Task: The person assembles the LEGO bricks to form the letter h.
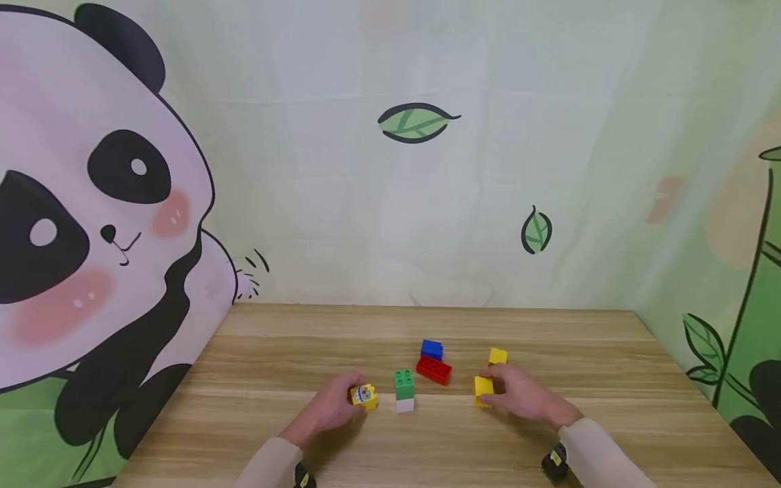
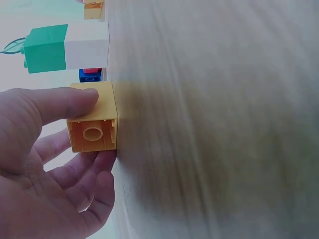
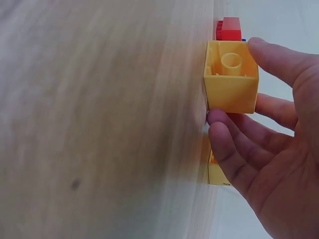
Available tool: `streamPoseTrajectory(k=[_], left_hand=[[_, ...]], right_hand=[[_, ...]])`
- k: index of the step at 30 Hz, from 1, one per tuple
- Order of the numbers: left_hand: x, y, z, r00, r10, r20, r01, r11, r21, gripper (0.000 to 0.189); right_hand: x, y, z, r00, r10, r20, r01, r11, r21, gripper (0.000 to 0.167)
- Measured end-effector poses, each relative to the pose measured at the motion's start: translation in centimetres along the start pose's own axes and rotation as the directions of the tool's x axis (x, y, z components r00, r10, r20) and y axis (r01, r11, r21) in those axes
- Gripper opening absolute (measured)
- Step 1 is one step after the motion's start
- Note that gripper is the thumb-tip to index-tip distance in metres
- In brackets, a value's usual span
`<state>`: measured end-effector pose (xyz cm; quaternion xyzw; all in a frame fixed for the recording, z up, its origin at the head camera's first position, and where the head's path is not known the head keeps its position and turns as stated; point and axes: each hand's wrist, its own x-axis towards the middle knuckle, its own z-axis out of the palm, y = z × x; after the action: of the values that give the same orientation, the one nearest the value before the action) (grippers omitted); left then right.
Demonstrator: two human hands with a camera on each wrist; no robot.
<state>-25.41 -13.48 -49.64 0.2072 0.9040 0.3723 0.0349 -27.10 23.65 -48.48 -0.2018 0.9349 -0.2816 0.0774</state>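
Note:
My left hand (image 1: 339,401) pinches a yellow building block with a printed picture (image 1: 365,396) between thumb and fingers. In the left wrist view this yellow block (image 2: 94,134) lies on its side at the tabletop, its hollow underside showing. On the right, my right hand (image 1: 518,393) holds a plain yellow block (image 1: 483,391), thumb on one side and fingers on the other; its hollow underside (image 3: 231,60) faces the right wrist camera. Between the hands stands a green block (image 1: 404,384) on top of a white block (image 1: 405,405).
Behind the green and white stack lie a red block (image 1: 434,370) and a blue block (image 1: 432,350), close together. Another yellow block (image 1: 497,356) sits just beyond my right hand. The wooden table (image 1: 293,339) ends at a printed panda backdrop (image 1: 305,203).

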Motion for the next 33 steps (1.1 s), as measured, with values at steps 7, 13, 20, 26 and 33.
streamPoseTrajectory(k=[7, 13, 20, 26, 33], left_hand=[[-0.8, 0.2, -0.1, 1.0, 0.006, 0.026, -0.006, 1.0, -0.013, 0.03], [-1.4, 0.5, 0.0, 0.999, 0.02, 0.047, -0.018, 0.999, -0.043, 0.032], [-2.1, 1.0, 0.1, 0.997, 0.03, 0.067, -0.028, 0.999, -0.038, 0.03], [-2.6, 1.3, 0.4, 0.996, 0.019, 0.092, -0.014, 0.999, -0.048, 0.031], [-3.0, 1.9, 0.6, 0.994, 0.019, 0.108, -0.013, 0.999, -0.05, 0.033]], right_hand=[[-0.2, -0.1, -0.3, 1.0, -0.007, 0.03, 0.006, 1.0, 0.026, 0.051], [-0.5, 0.1, -0.3, 0.996, -0.074, 0.041, 0.073, 0.997, 0.027, 0.046], [-0.9, -0.2, -0.3, 0.996, 0.013, 0.083, -0.02, 0.996, 0.086, 0.045], [-1.2, -0.1, -0.3, 0.995, 0.028, 0.092, -0.04, 0.991, 0.127, 0.047], [-1.7, 0.2, -0.1, 0.993, 0.005, 0.118, -0.028, 0.981, 0.193, 0.049]])
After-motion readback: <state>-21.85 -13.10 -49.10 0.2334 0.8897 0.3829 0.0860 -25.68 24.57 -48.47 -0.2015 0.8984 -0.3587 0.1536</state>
